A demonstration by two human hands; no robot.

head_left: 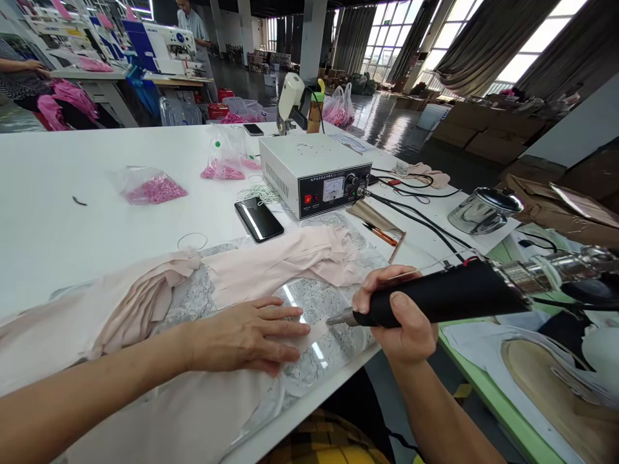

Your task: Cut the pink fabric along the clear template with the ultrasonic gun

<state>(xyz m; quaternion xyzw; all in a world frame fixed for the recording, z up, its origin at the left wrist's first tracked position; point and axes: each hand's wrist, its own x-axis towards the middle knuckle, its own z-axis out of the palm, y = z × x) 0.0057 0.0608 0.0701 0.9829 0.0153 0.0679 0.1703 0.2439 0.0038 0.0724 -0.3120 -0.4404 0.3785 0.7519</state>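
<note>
My left hand (254, 336) lies flat with its fingers stretched out, pressing pale pink fabric (203, 406) onto a glossy marbled sheet (333, 351). In my right hand (406, 322) is a black handheld ultrasonic welding tool (435, 295), with my fingers wrapped around its body. Its metal tip points left and meets the fabric's narrow end, just past my left fingertips. More folded pale pink fabric (285, 258) rests on the sheet beyond my left hand. Black cables run from the tool towards a white control box (314, 171) with a dial and a lit red switch.
A black phone (259, 219) lies left of the box. Bags of small pink pieces (153, 188) sit farther left. Orange-handled tweezers (381, 233) lie beside the cables, near a steel mug (485, 211). A green-edged table (483, 386) stands at right. Two people are by sewing machines (162, 48).
</note>
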